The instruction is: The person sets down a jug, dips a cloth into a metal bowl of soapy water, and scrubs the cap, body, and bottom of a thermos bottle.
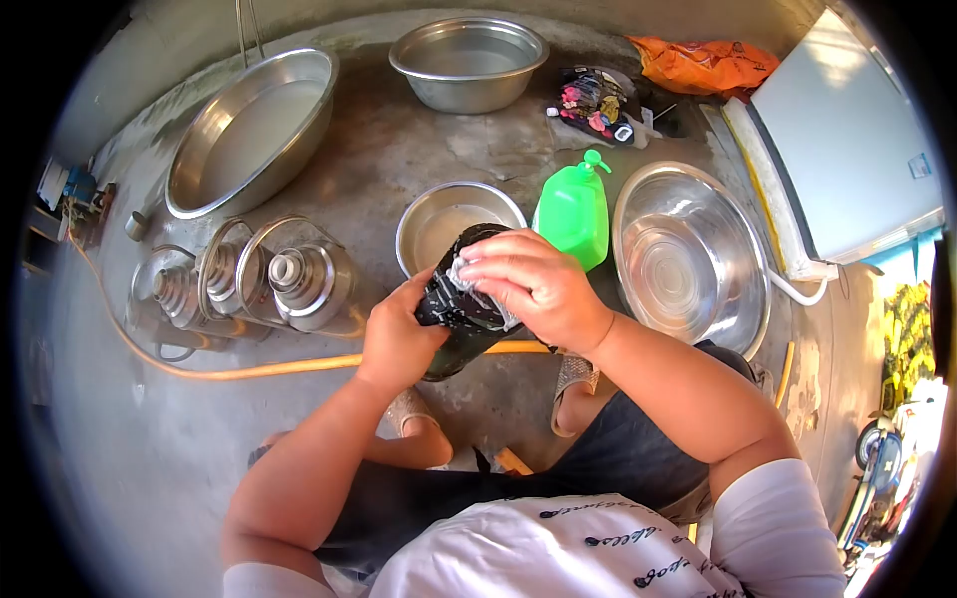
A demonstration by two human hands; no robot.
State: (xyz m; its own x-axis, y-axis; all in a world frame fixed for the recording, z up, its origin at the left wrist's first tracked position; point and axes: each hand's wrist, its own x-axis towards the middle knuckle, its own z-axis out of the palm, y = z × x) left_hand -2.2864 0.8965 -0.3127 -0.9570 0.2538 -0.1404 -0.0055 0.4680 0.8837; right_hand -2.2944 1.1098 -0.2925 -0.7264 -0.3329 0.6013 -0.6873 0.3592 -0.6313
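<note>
My left hand [394, 334] grips a dark item with white markings [454, 344], shaped somewhat like a shoe; its exact kind is unclear. My right hand [538, 284] is closed over a crumpled whitish-grey scrubbing cloth or pad [467, 277], pressed to the top of that dark item. Both hands are held above my lap, in front of a small metal basin [419, 234]. Just beyond my right hand stands a green plastic jug [575, 214] with a pump top.
Several metal kettles [314, 284] stand at left. Large basins stand at far left [324, 95], at the back [469, 75] and at right [743, 299]. A yellow hose [239, 375] crosses the floor. Dark clothes [598, 105], an orange bag [703, 65] and a white appliance [847, 149] lie beyond.
</note>
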